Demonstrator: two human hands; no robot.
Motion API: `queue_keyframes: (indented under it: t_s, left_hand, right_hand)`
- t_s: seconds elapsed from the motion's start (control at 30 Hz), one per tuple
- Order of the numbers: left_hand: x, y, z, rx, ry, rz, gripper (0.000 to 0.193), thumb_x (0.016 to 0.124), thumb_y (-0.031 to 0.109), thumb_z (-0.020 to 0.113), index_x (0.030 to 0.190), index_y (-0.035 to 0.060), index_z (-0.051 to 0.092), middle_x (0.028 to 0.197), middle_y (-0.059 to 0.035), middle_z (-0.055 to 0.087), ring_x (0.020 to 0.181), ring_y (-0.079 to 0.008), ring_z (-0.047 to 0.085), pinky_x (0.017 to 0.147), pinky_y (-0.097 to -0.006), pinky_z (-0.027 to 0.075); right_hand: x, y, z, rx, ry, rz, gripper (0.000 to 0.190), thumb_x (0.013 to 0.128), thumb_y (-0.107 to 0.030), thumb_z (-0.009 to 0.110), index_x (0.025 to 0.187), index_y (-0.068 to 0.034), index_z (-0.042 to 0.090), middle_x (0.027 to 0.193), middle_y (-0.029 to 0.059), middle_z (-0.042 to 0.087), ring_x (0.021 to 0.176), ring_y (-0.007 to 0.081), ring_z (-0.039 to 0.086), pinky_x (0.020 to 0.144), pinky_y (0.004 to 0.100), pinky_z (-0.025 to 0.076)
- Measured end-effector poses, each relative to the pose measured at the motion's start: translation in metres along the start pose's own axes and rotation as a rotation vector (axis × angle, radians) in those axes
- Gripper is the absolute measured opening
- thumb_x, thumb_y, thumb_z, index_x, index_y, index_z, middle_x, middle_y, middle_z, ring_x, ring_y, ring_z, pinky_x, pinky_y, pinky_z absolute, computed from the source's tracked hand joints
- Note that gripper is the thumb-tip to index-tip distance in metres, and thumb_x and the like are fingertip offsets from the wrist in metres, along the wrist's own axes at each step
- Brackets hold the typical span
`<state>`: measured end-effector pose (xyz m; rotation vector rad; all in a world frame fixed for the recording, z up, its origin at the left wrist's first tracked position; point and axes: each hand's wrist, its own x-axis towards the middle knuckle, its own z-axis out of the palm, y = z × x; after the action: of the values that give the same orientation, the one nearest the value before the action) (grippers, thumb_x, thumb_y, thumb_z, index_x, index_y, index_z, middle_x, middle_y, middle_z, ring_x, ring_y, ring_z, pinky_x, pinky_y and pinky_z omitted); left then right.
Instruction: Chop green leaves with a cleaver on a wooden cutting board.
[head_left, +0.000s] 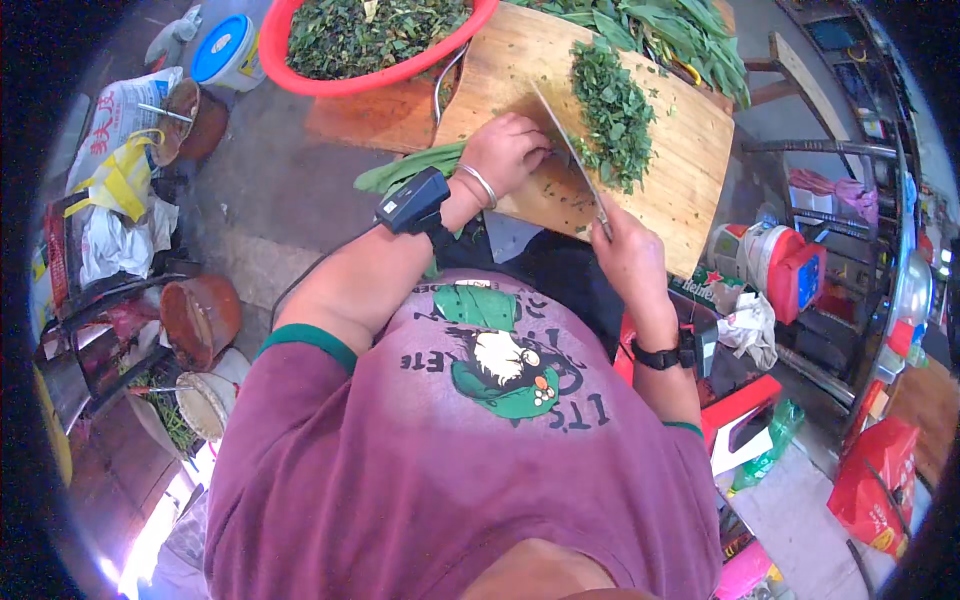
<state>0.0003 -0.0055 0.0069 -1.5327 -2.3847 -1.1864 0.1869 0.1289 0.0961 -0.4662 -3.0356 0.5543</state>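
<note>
My right hand (628, 251) grips the handle of a knife (568, 146), whose blade stands edge-down on a wooden cutting board (686, 172). My left hand (510, 154) rests on the board just left of the blade, its fingers curled on a bunch of long green leaves (412, 169) that trail out to the left beneath the wrist. What the fingertips press is mostly hidden. A pile of chopped greens (615, 112) lies to the right of the blade. Whole leafy greens (667, 34) are heaped behind the board.
A red plastic basin (360, 84) full of chopped leaves stands behind on the left. Further left are a white bucket with a blue lid (221, 51) and brown pots (201, 319). To the right are a red-and-white container (772, 262) and a metal rack (825, 146).
</note>
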Motion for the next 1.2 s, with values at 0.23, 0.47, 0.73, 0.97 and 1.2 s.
queue_keyframes:
  t_s: [0.23, 0.47, 0.73, 0.97, 1.2]
  left_hand:
    - [0.007, 0.005, -0.011, 0.092, -0.118, 0.026, 0.025, 0.074, 0.016, 0.069, 0.098, 0.0079, 0.071, 0.104, -0.0107, 0.065, 0.1, -0.0288, 0.06, 0.089, -0.0379, 0.049]
    - [-0.004, -0.002, -0.006, -0.046, 0.032, 0.039, 0.018, 0.075, 0.014, 0.066, 0.092, 0.0085, 0.071, 0.1, -0.0072, 0.064, 0.095, -0.0264, 0.06, 0.085, -0.0366, 0.049]
    - [-0.006, -0.011, -0.001, -0.044, 0.044, 0.044, 0.014, 0.072, 0.011, 0.068, 0.085, 0.0067, 0.071, 0.096, -0.0085, 0.064, 0.091, -0.0275, 0.06, 0.083, -0.0371, 0.05]
    - [-0.004, -0.003, -0.007, -0.059, 0.065, 0.034, 0.016, 0.071, 0.01, 0.068, 0.087, 0.0057, 0.069, 0.094, -0.0099, 0.064, 0.089, -0.0299, 0.06, 0.08, -0.0387, 0.051]
    - [-0.002, 0.001, -0.011, -0.077, 0.157, 0.066, 0.016, 0.072, 0.009, 0.068, 0.087, 0.0059, 0.069, 0.091, -0.0097, 0.063, 0.087, -0.0303, 0.06, 0.079, -0.0387, 0.05]
  right_hand:
    - [-0.02, -0.007, -0.022, 0.054, -0.014, 0.025, 0.034, 0.086, -0.02, 0.061, 0.118, -0.008, 0.058, 0.083, 0.018, 0.065, 0.072, 0.0371, 0.064, 0.064, 0.0459, 0.052]
    - [-0.023, -0.011, -0.018, 0.063, -0.087, 0.015, 0.033, 0.087, -0.016, 0.06, 0.118, -0.007, 0.057, 0.082, 0.0195, 0.064, 0.073, 0.0379, 0.064, 0.064, 0.0459, 0.051]
    - [-0.009, -0.012, -0.016, 0.122, -0.169, 0.028, 0.036, 0.086, -0.015, 0.059, 0.121, -0.006, 0.055, 0.079, 0.0226, 0.063, 0.073, 0.0396, 0.063, 0.064, 0.0472, 0.05]
    - [0.041, -0.031, 0.012, 0.061, -0.08, -0.091, 0.031, 0.086, -0.015, 0.057, 0.114, -0.002, 0.051, 0.074, 0.0218, 0.063, 0.067, 0.04, 0.063, 0.058, 0.0494, 0.05]
    - [0.037, -0.025, 0.018, 0.018, -0.027, -0.117, 0.03, 0.087, -0.017, 0.056, 0.114, -0.004, 0.054, 0.074, 0.0226, 0.063, 0.069, 0.0398, 0.063, 0.06, 0.0495, 0.05]
